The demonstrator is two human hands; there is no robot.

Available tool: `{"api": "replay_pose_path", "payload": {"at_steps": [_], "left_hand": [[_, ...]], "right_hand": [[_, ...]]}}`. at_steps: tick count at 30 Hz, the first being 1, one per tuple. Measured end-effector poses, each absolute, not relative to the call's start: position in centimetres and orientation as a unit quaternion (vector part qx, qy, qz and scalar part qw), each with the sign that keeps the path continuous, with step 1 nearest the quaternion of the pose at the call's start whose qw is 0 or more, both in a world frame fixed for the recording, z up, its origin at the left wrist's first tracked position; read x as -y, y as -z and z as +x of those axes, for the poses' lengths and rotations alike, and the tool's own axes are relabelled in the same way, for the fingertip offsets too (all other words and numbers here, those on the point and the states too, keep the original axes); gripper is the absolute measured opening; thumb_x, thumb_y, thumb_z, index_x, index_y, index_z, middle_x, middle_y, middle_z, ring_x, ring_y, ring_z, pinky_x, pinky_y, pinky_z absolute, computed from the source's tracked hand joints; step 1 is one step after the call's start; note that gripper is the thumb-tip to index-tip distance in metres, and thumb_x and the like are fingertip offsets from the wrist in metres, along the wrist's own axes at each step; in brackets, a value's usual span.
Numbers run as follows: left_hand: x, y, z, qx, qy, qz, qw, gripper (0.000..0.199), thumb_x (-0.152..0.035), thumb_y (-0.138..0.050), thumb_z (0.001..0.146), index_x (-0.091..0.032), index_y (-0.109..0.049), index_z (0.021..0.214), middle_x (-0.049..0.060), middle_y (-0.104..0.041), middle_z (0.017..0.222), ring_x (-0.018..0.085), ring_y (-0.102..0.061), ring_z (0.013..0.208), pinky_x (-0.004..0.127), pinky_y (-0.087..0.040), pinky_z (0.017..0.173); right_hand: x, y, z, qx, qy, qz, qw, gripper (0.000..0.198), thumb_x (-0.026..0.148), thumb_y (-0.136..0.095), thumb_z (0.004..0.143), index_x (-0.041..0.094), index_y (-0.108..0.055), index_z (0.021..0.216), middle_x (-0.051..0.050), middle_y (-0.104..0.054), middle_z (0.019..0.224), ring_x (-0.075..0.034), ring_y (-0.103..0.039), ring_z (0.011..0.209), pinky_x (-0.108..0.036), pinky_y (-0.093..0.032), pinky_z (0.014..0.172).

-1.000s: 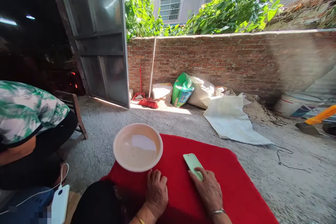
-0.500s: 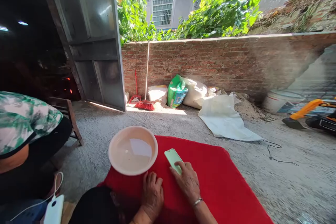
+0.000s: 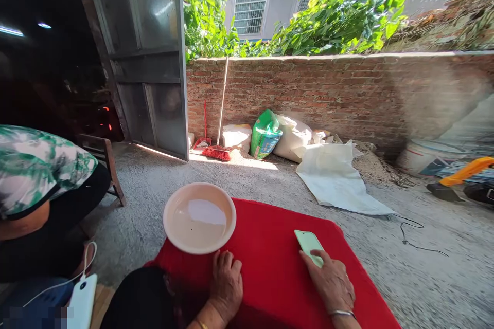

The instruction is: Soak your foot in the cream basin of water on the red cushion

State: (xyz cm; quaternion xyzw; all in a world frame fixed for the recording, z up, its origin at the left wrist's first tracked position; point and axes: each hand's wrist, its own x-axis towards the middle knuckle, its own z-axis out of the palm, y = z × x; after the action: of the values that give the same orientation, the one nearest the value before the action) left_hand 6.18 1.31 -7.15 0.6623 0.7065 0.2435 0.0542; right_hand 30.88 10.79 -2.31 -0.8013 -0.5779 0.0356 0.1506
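Observation:
A pale green phone (image 3: 311,248) lies against the red cloth (image 3: 266,247), toward its right side. My right hand (image 3: 332,280) grips the phone's near end, thumb at one edge and fingers over the other; a silver bangle circles that wrist. Just below the near rim of a pale pink basin (image 3: 172,234), my left hand (image 3: 227,280) rests on the cloth. It holds nothing; its fingers are slightly bent, with the thumb a little apart. Clear liquid with a bright reflection shows inside the basin.
To the left, a person in a green-and-white top (image 3: 42,169) bends forward beside a wooden chair (image 3: 110,169). A white phone (image 3: 83,300) with a cable lies below. Sacks (image 3: 266,133), a red broom (image 3: 216,152) and a white sheet (image 3: 332,177) are near the brick wall.
My right hand has moved the green phone to the right across the cloth. My left hand stays beside the basin. The view has shifted slightly.

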Motion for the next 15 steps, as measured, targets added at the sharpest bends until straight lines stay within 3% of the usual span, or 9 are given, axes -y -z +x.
{"api": "replay_pose_path", "payload": {"at_steps": [6,10,15], "left_hand": [[-1.3,8.2,5.9,-0.707,-0.254,0.660,0.031,0.024,-0.014,-0.052,0.083,-0.028,-0.068,0.094,-0.001,-0.066,0.106,0.017,-0.055,0.110,0.038,-0.033,0.112],[-1.4,8.7,5.9,-0.698,-0.264,0.666,0.000,0.024,-0.013,-0.050,0.084,-0.028,-0.068,0.092,0.000,-0.066,0.105,0.018,-0.056,0.106,0.039,-0.035,0.110],[-1.3,8.6,6.1,-0.701,-0.248,0.669,0.002,0.024,-0.014,-0.051,0.083,-0.027,-0.067,0.094,0.000,-0.064,0.107,0.019,-0.054,0.109,0.040,-0.034,0.110]], "right_hand": [[-10.0,1.8,24.2,0.682,-0.043,-0.710,0.169,0.032,0.046,-0.050,0.090,0.028,-0.069,0.106,-0.008,-0.064,0.102,-0.023,-0.065,0.092,-0.033,-0.048,0.078],[-10.0,1.4,19.9,0.740,-0.038,-0.658,0.134,0.027,0.042,-0.054,0.090,0.027,-0.069,0.106,-0.009,-0.064,0.102,-0.024,-0.065,0.094,-0.033,-0.046,0.079],[-11.1,1.6,21.7,0.717,-0.030,-0.689,0.107,0.028,0.044,-0.051,0.090,0.029,-0.069,0.107,-0.008,-0.064,0.100,-0.024,-0.065,0.093,-0.034,-0.046,0.078]]}}
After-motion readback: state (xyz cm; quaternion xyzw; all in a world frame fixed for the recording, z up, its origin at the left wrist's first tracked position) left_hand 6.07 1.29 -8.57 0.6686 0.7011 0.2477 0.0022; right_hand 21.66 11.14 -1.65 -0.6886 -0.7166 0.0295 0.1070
